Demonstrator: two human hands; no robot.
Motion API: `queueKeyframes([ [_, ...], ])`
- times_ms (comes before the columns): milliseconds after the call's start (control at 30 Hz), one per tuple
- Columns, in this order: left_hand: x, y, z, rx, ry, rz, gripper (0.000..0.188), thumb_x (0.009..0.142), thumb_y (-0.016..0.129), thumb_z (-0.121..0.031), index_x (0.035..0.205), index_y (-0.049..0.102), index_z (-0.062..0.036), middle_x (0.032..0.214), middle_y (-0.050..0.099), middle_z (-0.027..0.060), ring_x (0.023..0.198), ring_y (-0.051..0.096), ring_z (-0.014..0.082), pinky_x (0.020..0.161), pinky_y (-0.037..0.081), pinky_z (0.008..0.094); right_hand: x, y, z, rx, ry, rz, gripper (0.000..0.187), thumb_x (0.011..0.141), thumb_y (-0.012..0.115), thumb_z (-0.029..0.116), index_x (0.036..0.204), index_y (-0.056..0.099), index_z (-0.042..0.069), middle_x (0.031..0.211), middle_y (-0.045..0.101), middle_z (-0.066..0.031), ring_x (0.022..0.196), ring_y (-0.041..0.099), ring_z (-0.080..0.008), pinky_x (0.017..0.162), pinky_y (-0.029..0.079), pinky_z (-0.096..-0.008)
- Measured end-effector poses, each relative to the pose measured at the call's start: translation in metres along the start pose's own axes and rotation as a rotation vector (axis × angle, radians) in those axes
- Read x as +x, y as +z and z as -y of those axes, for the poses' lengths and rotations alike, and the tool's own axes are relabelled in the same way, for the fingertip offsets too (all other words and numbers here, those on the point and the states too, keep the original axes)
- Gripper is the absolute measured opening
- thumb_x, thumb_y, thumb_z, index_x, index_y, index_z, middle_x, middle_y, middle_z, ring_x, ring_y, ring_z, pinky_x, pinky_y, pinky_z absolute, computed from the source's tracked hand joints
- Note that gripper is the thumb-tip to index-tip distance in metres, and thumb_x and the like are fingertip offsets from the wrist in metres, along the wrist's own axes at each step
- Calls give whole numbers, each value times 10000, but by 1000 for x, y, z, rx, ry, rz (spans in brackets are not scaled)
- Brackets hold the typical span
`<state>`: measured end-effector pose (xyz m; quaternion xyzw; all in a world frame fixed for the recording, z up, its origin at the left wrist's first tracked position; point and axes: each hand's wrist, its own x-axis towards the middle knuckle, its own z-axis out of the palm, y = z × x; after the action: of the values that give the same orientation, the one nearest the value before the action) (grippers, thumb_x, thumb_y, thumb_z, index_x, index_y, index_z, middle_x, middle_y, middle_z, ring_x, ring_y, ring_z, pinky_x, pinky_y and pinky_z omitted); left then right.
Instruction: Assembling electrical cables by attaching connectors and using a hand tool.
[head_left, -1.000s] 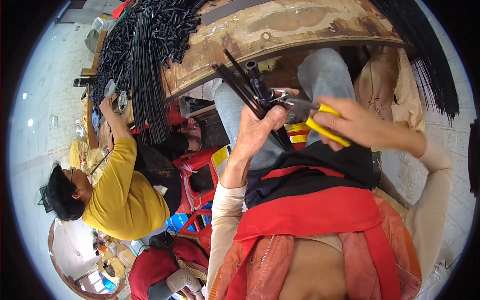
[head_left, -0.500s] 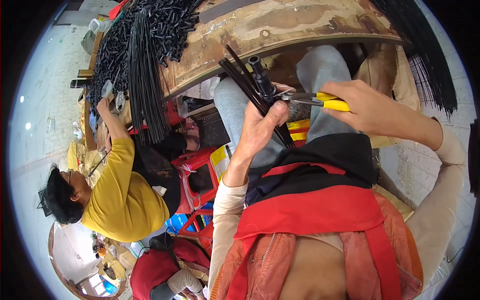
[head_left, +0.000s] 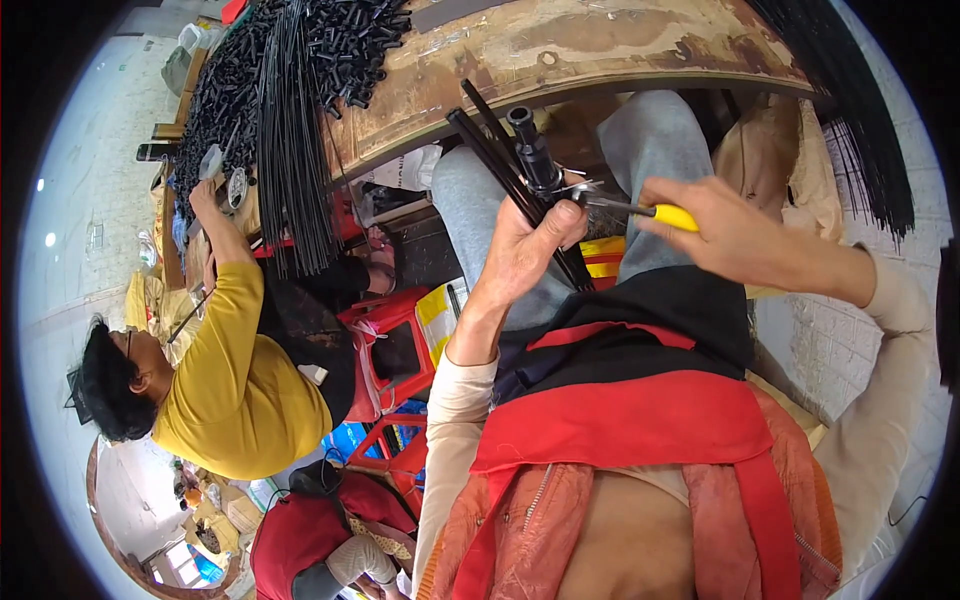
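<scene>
My left hand [head_left: 530, 240] is closed around a bundle of thin black rods [head_left: 485, 150] and a thicker black tubular part [head_left: 537, 155] with a hollow round end pointing up and away from me. Yellow-handled pliers [head_left: 673, 216] are gripped in my right hand [head_left: 715, 230]. Their metal jaws meet the side of the tubular part, close to my left thumb. Which piece the jaws grip, and whether they are fully closed, I cannot make out. Both hands are above my lap, just short of the table edge.
A worn wooden table [head_left: 570, 60] lies ahead, with a heap of small black tubes [head_left: 350, 50] and long black rods [head_left: 290, 150] overhanging its edge. More rods [head_left: 850, 120] hang at the right. To the left, a person in yellow [head_left: 230, 370] works near a red stool [head_left: 395, 345].
The plier handles have come together, where they stood apart before. My left hand with the rods and tubular part has shifted slightly right in the picture.
</scene>
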<state>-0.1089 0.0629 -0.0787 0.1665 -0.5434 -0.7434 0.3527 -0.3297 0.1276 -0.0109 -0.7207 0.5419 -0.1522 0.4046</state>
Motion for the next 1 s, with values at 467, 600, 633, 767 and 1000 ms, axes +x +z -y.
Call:
queueKeyframes([
  [467, 9, 12, 3, 106, 9, -171, 244, 986, 556, -272, 934, 504, -40, 659, 414, -48, 562, 354, 51, 498, 288, 225, 18, -55, 11, -597, -477, 152, 393, 967, 533, 345, 1161, 542, 4, 766, 592, -119, 670, 608, -194, 623, 493, -337],
  [600, 6, 5, 0, 56, -29, -274, 221, 978, 571, -232, 1022, 510, -25, 668, 432, -40, 573, 384, 55, 503, 311, 223, 20, -25, 15, 198, 267, 294, 385, 956, 544, 298, 1227, 531, 24, 817, 604, -173, 823, 618, -287, 745, 482, -390],
  [633, 7, 9, -3, 26, 10, -304, 222, 977, 572, -229, 1021, 510, -21, 667, 432, -38, 574, 387, 56, 506, 319, 225, 16, -14, 3, 169, 95, 125, 387, 954, 545, 269, 1262, 517, 37, 839, 605, -174, 854, 605, -313, 773, 473, -393],
  [767, 9, 3, 3, -2, 27, -285, 214, 978, 569, -226, 955, 495, -27, 663, 429, -34, 567, 389, 57, 508, 334, 225, 3, -5, -8, -96, -131, -204, 466, 906, 566, 97, 1362, 470, 99, 1008, 571, -152, 951, 567, -328, 846, 459, -377],
  [1000, 14, 8, 4, 22, 0, -233, 205, 981, 565, -207, 878, 476, -54, 650, 411, -47, 543, 355, 48, 483, 293, 220, 5, -11, -14, -433, -256, -392, 709, 761, 619, -51, 1411, 437, 167, 1165, 507, -148, 1074, 514, -342, 905, 444, -423],
])
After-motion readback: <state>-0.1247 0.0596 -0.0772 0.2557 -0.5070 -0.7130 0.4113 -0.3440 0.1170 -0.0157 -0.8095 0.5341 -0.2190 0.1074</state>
